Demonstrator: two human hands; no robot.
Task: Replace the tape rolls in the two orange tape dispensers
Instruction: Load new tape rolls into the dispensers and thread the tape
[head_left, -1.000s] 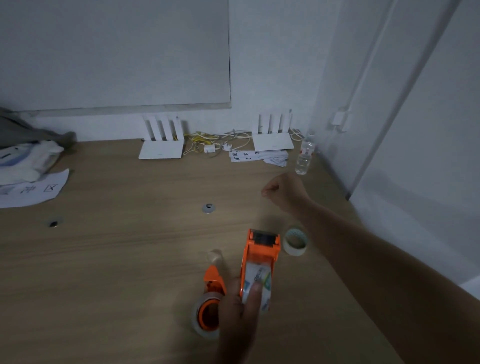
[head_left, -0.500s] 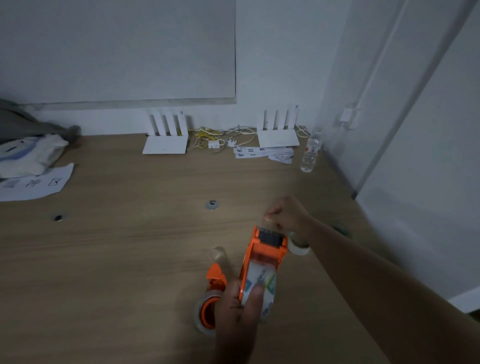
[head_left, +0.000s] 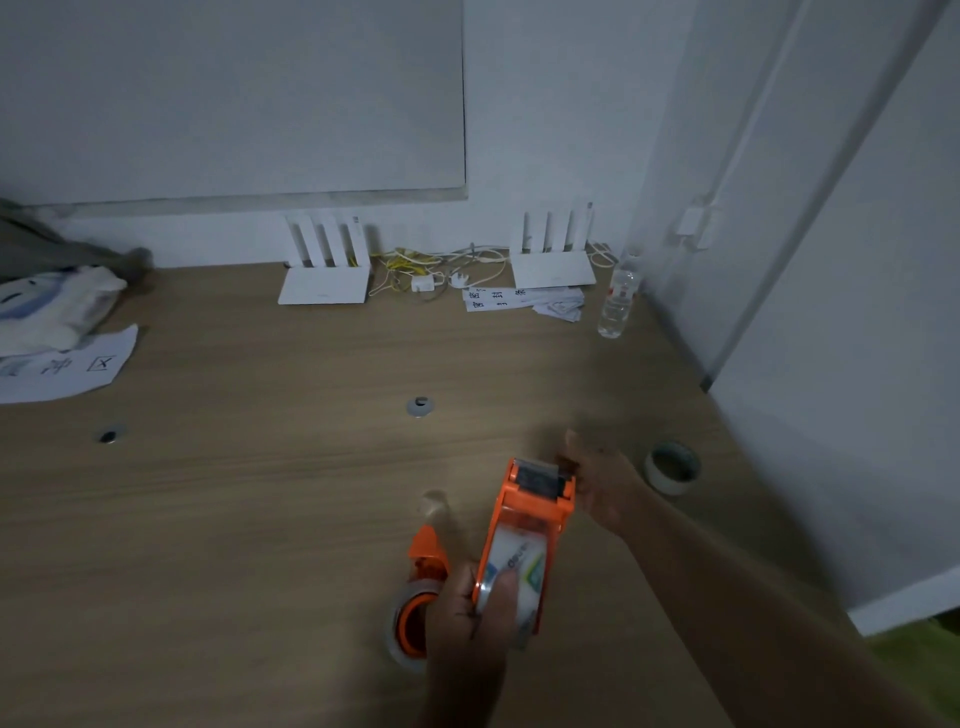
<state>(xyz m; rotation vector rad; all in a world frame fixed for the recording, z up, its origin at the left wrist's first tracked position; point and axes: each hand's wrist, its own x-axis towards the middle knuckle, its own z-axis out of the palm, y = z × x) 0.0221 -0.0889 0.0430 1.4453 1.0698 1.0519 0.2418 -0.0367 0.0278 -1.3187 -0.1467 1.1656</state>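
Your left hand (head_left: 470, 616) grips an orange tape dispenser (head_left: 524, 540) by its rear end, fingers wrapped over the loaded roll with its printed label, and holds it just above the desk (head_left: 234, 519) with the cutter end pointing away from you. Your right hand (head_left: 605, 483) is at that cutter end, touching the right side of the dispenser's head; motion blur hides the fingers, so I cannot tell whether they pinch anything or lie loose.

The second orange tape dispenser (head_left: 418, 597) lies on the desk just left of your left hand, its round clear-tape roll toward you and its pointed orange nose away. Just beyond that nose sits a small pale piece (head_left: 434, 506) whose nature is too blurred to tell.

To the right of your right hand, apart from it, a loose tape roll (head_left: 672, 466) lies flat on the desk near the right edge.

Farther out, a round metal fitting (head_left: 420, 406) sits in the middle of the desk and a darker one (head_left: 109, 435) lies toward the left. Along the back wall stand two white routers (head_left: 324, 283), a second one (head_left: 553, 265) to the right, with a tangle of yellow and white cables (head_left: 431, 267) between them. Paper slips (head_left: 522, 301) lie before the right router, and a clear water bottle (head_left: 618, 301) stands upright beside them. At the far left are a printed sheet (head_left: 67, 366) and a bundle of cloth (head_left: 52, 306).
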